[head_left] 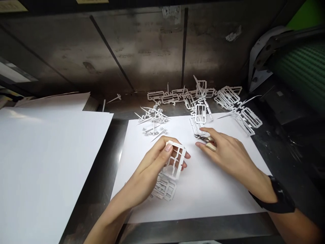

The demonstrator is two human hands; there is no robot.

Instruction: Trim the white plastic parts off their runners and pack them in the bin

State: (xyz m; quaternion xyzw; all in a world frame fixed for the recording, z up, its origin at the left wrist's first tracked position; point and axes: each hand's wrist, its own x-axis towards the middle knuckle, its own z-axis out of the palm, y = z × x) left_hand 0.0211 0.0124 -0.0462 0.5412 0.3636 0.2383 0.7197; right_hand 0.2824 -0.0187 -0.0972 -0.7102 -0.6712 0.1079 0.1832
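My left hand (152, 164) grips a white plastic frame (175, 161) with thin inner bars, thumb on its upper corner. Under that hand, more white frames (165, 188) lie in a pile on the white sheet (210, 193). My right hand (225, 152) is closed around small metal nippers (204, 138), whose jaws point left. Just beyond the jaws is a white frame (196, 126) still joined to a cluster of moulded parts. Cut-off white sprues (153, 115) with pointed stems are heaped at the back left of the sheet.
More clusters of white frames (238, 101) lie along the back and right. A large white sheet stack (50, 145) covers the left side. A metal wall (152, 47) closes off the back. At the right stands a green ribbed conveyor belt (299, 67).
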